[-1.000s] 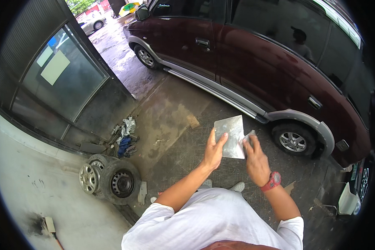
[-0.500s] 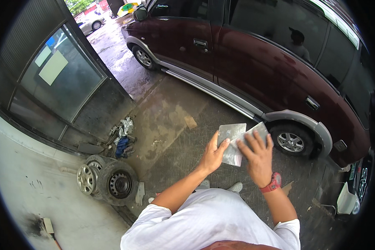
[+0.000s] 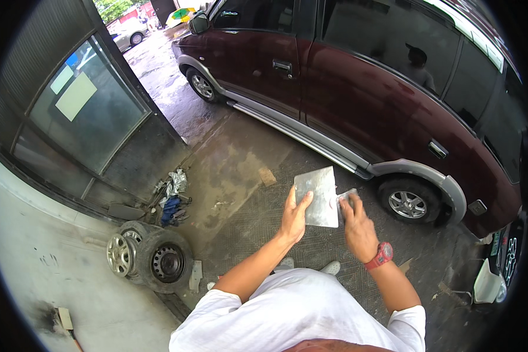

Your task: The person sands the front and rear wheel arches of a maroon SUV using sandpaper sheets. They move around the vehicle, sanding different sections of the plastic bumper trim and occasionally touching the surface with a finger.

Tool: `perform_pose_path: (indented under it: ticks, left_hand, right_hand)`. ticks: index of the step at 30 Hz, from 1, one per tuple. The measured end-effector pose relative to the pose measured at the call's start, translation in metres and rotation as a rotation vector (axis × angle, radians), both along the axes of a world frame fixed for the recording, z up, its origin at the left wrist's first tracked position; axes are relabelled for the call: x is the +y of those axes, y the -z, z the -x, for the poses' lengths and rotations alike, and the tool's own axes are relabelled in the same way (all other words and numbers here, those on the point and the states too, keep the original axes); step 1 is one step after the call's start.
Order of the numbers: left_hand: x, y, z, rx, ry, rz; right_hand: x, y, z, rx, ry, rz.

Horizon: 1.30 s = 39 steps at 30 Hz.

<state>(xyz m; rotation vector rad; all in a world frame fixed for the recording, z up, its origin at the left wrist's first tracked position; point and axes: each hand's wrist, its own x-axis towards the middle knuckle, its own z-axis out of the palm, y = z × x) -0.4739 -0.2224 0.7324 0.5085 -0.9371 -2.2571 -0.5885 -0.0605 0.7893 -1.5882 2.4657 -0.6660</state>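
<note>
While left fingers [image 3: 291,199] clamp a smudged rectangular plate [image 3: 321,196], right fingers [image 3: 356,205] pinch a sheet [image 3: 346,193].

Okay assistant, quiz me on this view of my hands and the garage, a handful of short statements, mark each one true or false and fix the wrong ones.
1. The left hand holds a flat grey plate. True.
2. The flat grey plate is round. False: it is four-sided.
3. The right hand is empty. False: it holds a thin grey piece near the plate's right edge.
4. A red watch is worn just behind the right hand. True.
5. The tyre with the black rim is to the person's left. True.
6. The dark red car has a door standing open on its visible side. False: none is open there.
</note>
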Motion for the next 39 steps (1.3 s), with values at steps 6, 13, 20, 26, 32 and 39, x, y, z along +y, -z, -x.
perform_pose_path:
  ticks: [6,13,20,26,32,39]
  left_hand:
    - [0.006,0.0,-0.004,-0.068,0.176,-0.156]
    - [-0.011,0.013,0.004,-0.12,-0.173,0.088]
    - [-0.014,-0.014,-0.009,-0.063,0.122,-0.065]
    - [-0.003,-0.008,-0.017,-0.053,0.472,-0.17]
    - [0.003,0.028,-0.003,-0.23,0.301,0.295]
    - [-0.004,0.029,0.001,-0.338,-0.108,0.467]
  right_hand:
    - [-0.003,-0.013,-0.009,-0.563,0.048,0.362]
    - [0.0,-0.018,-0.012,-1.485,0.22,0.594]
    - [0.025,0.0,0.032,-1.21,0.302,0.525]
    - [0.042,0.035,0.043,-1.539,0.123,0.509]
    - [0.02,-0.016,0.029,-0.395,0.181,0.393]
    - [0.015,0.0,-0.023,0.253,-0.164,0.034]
